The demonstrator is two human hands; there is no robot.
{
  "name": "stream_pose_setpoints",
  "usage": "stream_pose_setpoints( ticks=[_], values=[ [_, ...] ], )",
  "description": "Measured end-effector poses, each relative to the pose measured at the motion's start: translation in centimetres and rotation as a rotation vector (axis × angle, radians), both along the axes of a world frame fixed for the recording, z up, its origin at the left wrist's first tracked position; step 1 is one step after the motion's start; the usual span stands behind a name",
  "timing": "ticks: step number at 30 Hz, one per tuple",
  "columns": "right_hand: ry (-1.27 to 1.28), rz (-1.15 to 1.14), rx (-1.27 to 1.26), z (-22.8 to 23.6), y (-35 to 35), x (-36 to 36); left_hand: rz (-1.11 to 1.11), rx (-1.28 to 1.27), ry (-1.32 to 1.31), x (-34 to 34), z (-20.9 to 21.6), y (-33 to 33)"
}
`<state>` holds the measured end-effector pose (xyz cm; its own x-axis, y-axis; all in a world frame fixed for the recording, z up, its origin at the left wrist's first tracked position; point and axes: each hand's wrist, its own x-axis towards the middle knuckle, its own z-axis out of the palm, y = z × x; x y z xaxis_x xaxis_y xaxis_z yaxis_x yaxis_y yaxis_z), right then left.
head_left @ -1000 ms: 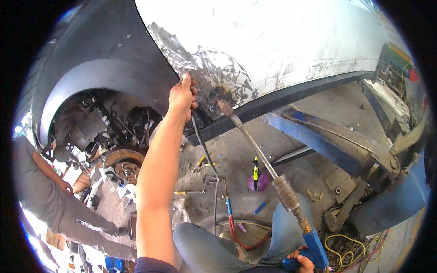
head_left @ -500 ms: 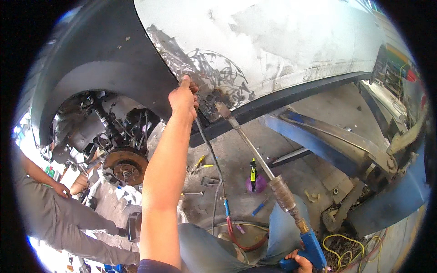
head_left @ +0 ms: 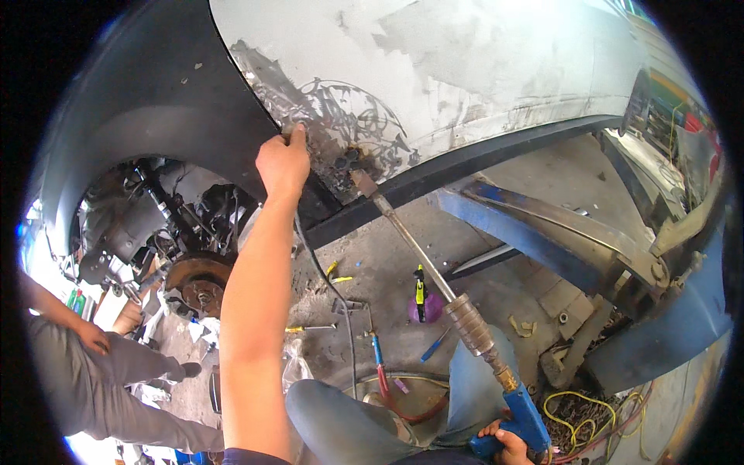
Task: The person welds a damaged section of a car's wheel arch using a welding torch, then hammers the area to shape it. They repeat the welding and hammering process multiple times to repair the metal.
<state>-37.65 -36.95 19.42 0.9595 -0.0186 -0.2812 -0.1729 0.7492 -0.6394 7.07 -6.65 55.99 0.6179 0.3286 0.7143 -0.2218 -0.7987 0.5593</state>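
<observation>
At the lower front corner of a white car door point(head_left: 480, 54), my left hand point(head_left: 283, 163) is closed, its raised fingertip against the scuffed metal beside the panel gap. A grey cable point(head_left: 329, 283) runs down from below that hand; the curled fingers hide what they hold, if anything. Low on the right, my right hand point(head_left: 508, 446) wraps round the blue pistol grip of a slide-hammer dent puller point(head_left: 415, 248). The puller slants up and left, its ribbed weight near the grip end. Its tip meets the door's bottom edge at a dark, scraped patch point(head_left: 349, 160).
A dark fender point(head_left: 155, 85) and an exposed brake disc point(head_left: 198, 287) are on the left. Another person's trousered legs point(head_left: 116, 372) stand there. A blue lift arm point(head_left: 519, 240) reaches under the car from the right. A purple bottle point(head_left: 425, 308) and a red hose point(head_left: 411, 415) sit on the floor.
The whole view has shifted slightly, moving the car left in the picture. My left hand has turned, so its curled fingers show less. The puller's tip stays at the same patch.
</observation>
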Motion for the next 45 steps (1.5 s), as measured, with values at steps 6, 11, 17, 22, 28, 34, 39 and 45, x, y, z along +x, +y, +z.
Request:
stream_pose_setpoints(
  ticks=[6, 11, 17, 22, 28, 34, 39, 45],
  values=[
    [-0.021, 0.025, -0.044, -0.1, -0.1, 0.0, 0.009, 0.075, 0.123, 0.1, 1.2, 0.8],
    [0.033, 0.007, -0.054, 0.6, 0.0, -0.2, -0.064, -0.037, 0.150, -0.2, 1.2, 0.7],
    [0.071, 0.054, -0.029, 1.2, -0.3, -0.2, 0.038, 0.132, 0.129, -0.5, 1.7, 0.3],
    [0.084, -0.005, -0.006, 1.8, 0.3, 0.2, 0.104, 0.276, 0.118, -0.9, 2.2, 0.1],
    [0.056, -0.071, -0.030, 3.6, 0.7, 0.5, 0.121, 0.374, 0.111, -0.9, 3.0, 0.2],
    [0.051, -0.073, -0.006, 3.2, 0.6, 0.5, 0.115, 0.357, 0.163, -1.2, 2.8, -0.1],
    [0.040, -0.054, -0.022, 2.3, 0.5, 0.5, 0.123, 0.418, 0.138, -0.9, 2.3, -0.1],
    [0.040, -0.072, -0.028, 2.7, 0.5, 0.4, 0.122, 0.419, 0.162, -0.3, 2.4, 0.4]
  ],
)
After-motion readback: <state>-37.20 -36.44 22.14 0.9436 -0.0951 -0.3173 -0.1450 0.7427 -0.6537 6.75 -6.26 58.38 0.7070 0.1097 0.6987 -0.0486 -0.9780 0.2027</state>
